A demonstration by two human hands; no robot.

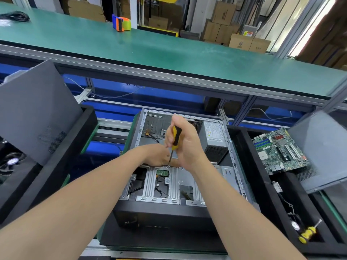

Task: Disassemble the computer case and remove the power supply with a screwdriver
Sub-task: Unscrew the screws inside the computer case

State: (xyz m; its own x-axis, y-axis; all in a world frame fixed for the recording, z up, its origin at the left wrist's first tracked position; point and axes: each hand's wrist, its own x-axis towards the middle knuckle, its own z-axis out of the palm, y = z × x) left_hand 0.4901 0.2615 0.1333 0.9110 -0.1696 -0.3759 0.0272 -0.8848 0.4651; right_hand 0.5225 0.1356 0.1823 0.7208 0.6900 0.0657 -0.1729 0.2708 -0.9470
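Two bare forearms reach forward from the bottom edge of the head view into the open black-and-silver computer case (234, 162). The case lies on its side in a black foam-edged tray.

The right hand (185, 145) has its fingers wrapped round the yellow-and-black-handled screwdriver (176, 136), which it holds nearly upright. The tip sits on a small silver screw (168, 166) at the edge of the ribbed silver drive cage (163, 184).

The left hand (159, 156) lies low beside the shaft. Its fingers run behind the right hand, so I cannot tell whether they pinch the shaft or only rest on the metal.

The grey steel box power supply (215, 141) sits in the far right corner of the case, well apart from the screw now being worked. It looks rigid and fairly heavy for its size, and cables probably trail from it. Gripping its flat solid sides seems better than gripping the perforated mesh face. It should lift slowly, because the sheet-metal edges around it are likely sharp and the cables may snag. The screw is tiny and would drop easily.

To the right, a green circuit board (279, 151) leans in another tray, with a second yellow screwdriver (308, 233) lying nearer. A grey side panel (33, 109) stands at the left. Beyond, the green-matted surface (169, 47) carries an orange-and-blue tape dispenser (121, 22).
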